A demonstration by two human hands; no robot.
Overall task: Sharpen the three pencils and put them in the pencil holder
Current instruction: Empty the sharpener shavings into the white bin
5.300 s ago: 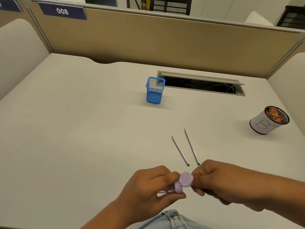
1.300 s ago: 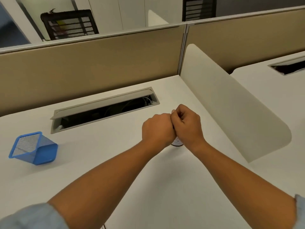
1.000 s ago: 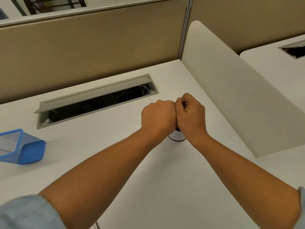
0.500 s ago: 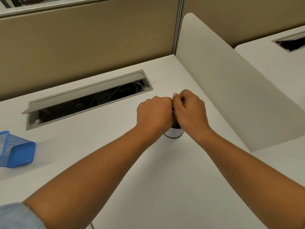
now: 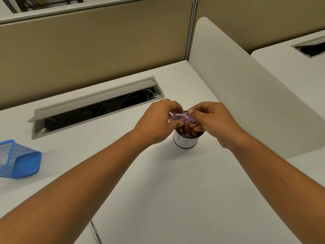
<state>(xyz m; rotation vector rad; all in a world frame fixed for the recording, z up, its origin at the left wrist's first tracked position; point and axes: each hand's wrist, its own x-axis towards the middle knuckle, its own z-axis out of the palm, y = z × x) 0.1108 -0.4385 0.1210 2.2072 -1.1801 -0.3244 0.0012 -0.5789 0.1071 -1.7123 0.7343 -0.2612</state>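
Observation:
Both hands hold a purple pencil sharpener (image 5: 177,118) directly above a white cup marked "B" (image 5: 186,142) that is full of brown pencil shavings. My left hand (image 5: 159,123) grips the sharpener's clear purple body. My right hand (image 5: 213,120) pinches its other end, which my fingers mostly hide. The blue mesh pencil holder (image 5: 16,160) stands at the far left edge of the desk. No pencil is in view.
A grey cable tray with its lid raised (image 5: 95,106) is sunk into the desk behind my hands. A rounded white side divider (image 5: 246,88) rises just right of the cup. Tan partition panels (image 5: 88,50) close the back.
My hands have drawn slightly apart over the cup, so the purple sharpener and the shavings now show. The view has tilted down and the blue holder has come further into frame.

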